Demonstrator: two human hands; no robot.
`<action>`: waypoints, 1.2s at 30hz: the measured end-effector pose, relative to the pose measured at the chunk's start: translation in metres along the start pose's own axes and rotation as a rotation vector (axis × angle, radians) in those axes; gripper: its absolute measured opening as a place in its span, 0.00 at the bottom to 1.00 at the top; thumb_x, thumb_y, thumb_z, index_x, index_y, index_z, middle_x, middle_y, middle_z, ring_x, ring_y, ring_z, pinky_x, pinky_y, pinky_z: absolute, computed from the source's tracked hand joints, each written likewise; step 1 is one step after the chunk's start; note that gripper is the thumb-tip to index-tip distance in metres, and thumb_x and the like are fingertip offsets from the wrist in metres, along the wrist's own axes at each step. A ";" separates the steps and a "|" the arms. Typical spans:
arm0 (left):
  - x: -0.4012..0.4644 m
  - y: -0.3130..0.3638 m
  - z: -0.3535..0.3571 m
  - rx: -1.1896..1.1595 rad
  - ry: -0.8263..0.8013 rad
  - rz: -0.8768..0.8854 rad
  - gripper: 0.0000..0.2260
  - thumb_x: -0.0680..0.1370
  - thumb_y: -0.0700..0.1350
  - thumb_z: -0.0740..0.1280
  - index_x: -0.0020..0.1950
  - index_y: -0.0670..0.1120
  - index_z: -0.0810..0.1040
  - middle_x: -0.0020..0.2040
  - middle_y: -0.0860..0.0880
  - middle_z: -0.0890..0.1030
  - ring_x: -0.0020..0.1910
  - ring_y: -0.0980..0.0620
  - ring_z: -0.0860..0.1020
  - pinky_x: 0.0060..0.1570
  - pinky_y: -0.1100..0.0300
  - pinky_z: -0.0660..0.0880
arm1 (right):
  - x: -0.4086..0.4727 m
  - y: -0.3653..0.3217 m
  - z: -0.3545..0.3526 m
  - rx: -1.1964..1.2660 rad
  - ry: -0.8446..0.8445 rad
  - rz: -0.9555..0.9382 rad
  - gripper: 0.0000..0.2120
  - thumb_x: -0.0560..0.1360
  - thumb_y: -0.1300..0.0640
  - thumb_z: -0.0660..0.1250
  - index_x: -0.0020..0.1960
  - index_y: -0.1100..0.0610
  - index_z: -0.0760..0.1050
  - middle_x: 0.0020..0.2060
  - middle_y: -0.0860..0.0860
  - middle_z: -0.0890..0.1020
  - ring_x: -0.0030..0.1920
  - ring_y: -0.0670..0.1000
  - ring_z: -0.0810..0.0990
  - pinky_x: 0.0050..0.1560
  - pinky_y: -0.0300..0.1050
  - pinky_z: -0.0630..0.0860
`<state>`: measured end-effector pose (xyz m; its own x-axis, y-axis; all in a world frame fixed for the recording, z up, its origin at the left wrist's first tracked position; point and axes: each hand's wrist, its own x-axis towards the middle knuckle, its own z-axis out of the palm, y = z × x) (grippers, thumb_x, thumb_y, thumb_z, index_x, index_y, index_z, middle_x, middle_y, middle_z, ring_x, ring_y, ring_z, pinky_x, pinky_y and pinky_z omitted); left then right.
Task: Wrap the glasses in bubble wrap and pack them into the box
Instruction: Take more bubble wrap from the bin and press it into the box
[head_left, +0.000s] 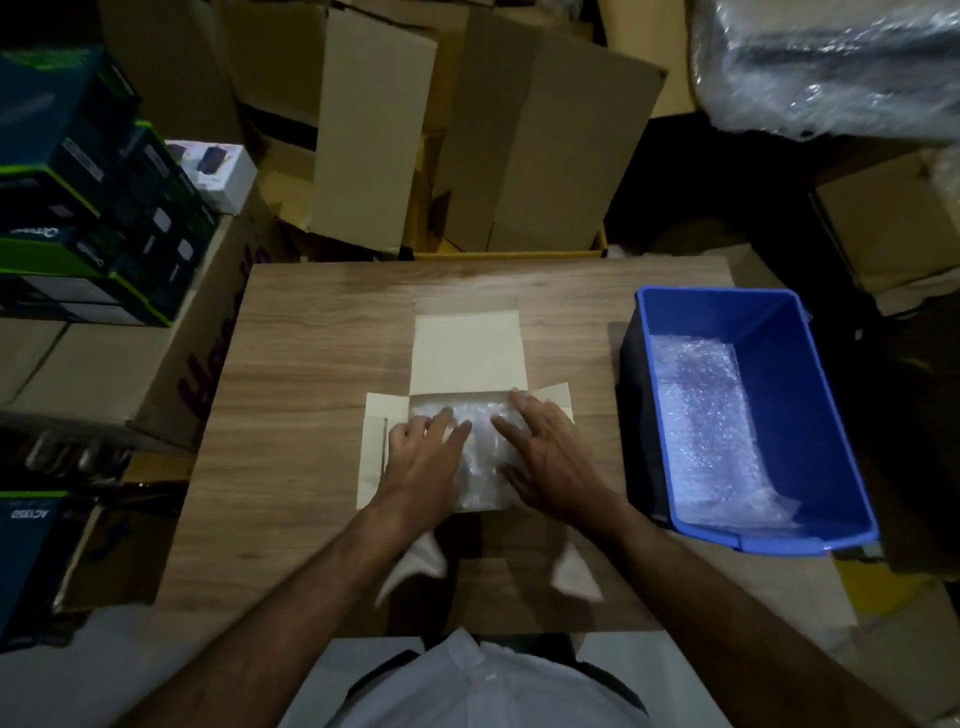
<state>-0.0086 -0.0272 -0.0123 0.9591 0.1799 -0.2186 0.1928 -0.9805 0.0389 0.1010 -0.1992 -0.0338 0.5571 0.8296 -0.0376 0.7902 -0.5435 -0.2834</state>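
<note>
Packing step: left hand & right hand, fingers flat, press bubble-wrapped bundle into box; next prob. close flaps beyond fingertips.

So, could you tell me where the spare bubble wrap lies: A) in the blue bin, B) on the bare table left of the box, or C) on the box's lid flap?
A: loose bubble wrap lies on the floor of the blue bin, right of the box.
</note>
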 end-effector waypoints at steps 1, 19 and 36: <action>-0.002 0.006 0.001 -0.063 0.052 0.028 0.32 0.71 0.49 0.72 0.75 0.47 0.70 0.75 0.42 0.70 0.69 0.39 0.72 0.65 0.42 0.67 | -0.006 0.004 -0.004 0.013 0.034 0.016 0.31 0.73 0.48 0.72 0.73 0.56 0.71 0.74 0.65 0.68 0.73 0.64 0.68 0.73 0.60 0.65; 0.079 0.204 -0.007 -0.325 0.316 0.335 0.28 0.80 0.57 0.60 0.76 0.43 0.70 0.79 0.38 0.62 0.75 0.36 0.66 0.72 0.44 0.64 | -0.155 0.175 -0.066 0.100 0.002 0.462 0.35 0.74 0.46 0.72 0.78 0.53 0.66 0.80 0.62 0.58 0.78 0.61 0.62 0.74 0.51 0.64; 0.113 0.232 0.019 -0.309 0.240 0.270 0.28 0.77 0.44 0.55 0.79 0.46 0.65 0.83 0.40 0.46 0.82 0.38 0.44 0.77 0.37 0.54 | -0.112 0.249 -0.013 0.072 -0.520 0.009 0.12 0.80 0.61 0.66 0.61 0.58 0.83 0.68 0.59 0.78 0.77 0.59 0.66 0.73 0.51 0.68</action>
<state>0.1406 -0.2361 -0.0467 0.9972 -0.0287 0.0695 -0.0519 -0.9317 0.3596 0.2391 -0.4291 -0.0880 0.3491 0.7888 -0.5059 0.7560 -0.5560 -0.3455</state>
